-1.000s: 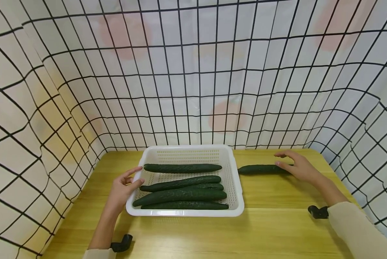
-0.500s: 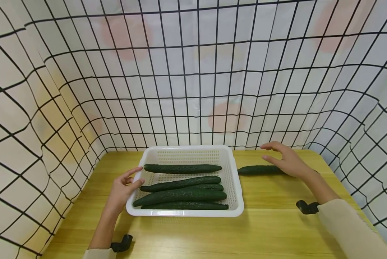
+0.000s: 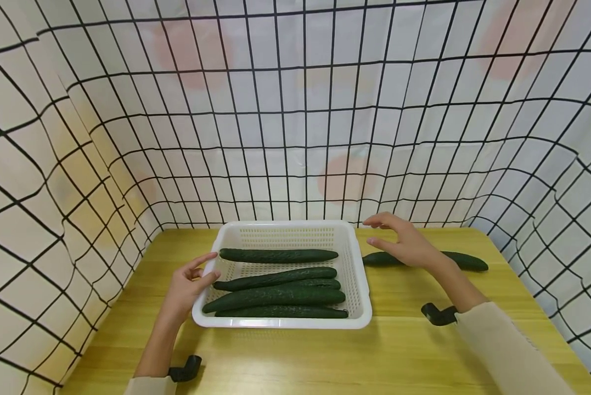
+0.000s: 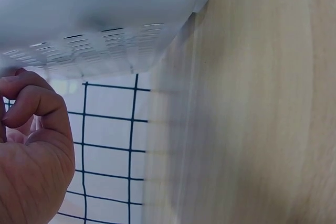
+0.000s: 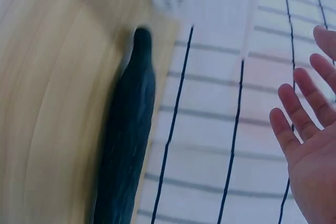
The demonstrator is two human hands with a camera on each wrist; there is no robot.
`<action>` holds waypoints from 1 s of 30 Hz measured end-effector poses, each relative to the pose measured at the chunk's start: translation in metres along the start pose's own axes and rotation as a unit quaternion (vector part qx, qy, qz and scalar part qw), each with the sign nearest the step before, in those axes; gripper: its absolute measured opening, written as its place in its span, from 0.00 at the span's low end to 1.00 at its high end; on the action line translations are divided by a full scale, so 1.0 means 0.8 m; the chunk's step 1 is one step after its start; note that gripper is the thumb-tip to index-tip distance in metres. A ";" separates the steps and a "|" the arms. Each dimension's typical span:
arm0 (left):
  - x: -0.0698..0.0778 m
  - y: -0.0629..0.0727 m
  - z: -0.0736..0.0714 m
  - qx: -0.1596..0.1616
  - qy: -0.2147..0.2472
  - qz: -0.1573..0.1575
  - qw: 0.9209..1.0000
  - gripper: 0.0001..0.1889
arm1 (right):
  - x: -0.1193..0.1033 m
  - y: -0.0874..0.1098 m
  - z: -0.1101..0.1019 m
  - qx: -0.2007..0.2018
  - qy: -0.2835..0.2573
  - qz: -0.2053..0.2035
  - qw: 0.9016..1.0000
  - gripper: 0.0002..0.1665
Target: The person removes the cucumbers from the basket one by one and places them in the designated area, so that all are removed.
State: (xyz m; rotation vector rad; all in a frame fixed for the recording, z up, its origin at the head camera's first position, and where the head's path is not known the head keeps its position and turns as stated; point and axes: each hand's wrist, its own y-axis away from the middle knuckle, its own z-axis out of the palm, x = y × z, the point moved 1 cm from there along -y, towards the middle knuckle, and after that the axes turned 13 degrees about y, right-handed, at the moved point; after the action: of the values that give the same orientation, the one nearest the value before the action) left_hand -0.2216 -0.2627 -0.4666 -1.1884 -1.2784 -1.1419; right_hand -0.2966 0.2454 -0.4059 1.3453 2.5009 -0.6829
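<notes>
A white plastic basket (image 3: 280, 323) holds several dark green cucumbers (image 3: 278, 256) lying lengthwise from left to right. At its left side, my left hand (image 3: 183, 291) grips the rim between thumb and fingers; the left wrist view shows curled fingers (image 4: 37, 103) against the basket wall. Just right of the basket, one more cucumber (image 3: 465, 261) lies on the table, partly hidden in the head view by my right hand (image 3: 405, 244). That hand hovers above it with spread fingers, holding nothing, its fingertips close to the basket's right rim. The right wrist view shows the cucumber (image 5: 126, 129) apart from the palm.
The yellow wooden table (image 3: 295, 362) extends in front of the basket and to both sides. Behind it and along both sides stands a white backdrop (image 3: 295, 126) with a black grid. Black devices (image 3: 438, 314) sit at both wrists.
My right hand has moved left along the cucumber toward the basket, uncovering the cucumber's right end. My left hand and the basket stay in place.
</notes>
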 end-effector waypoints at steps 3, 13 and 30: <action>0.001 0.000 0.000 0.000 -0.002 0.000 1.000 0.29 | -0.016 -0.012 0.008 -0.005 -0.012 -0.017 1.000 0.26; 0.004 0.001 0.001 0.000 -0.008 0.000 1.000 0.29 | -0.055 -0.041 0.040 -0.031 -0.048 -0.039 0.998 0.25; 0.001 0.001 -0.002 -0.001 -0.011 0.000 1.000 0.29 | -0.082 -0.070 0.066 -0.075 -0.089 -0.042 0.992 0.27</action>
State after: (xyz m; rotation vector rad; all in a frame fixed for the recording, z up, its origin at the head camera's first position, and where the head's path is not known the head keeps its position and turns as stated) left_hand -0.2208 -0.2641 -0.4660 -1.2055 -1.2941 -1.1328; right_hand -0.3080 0.1450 -0.4094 1.0834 2.4231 -0.5896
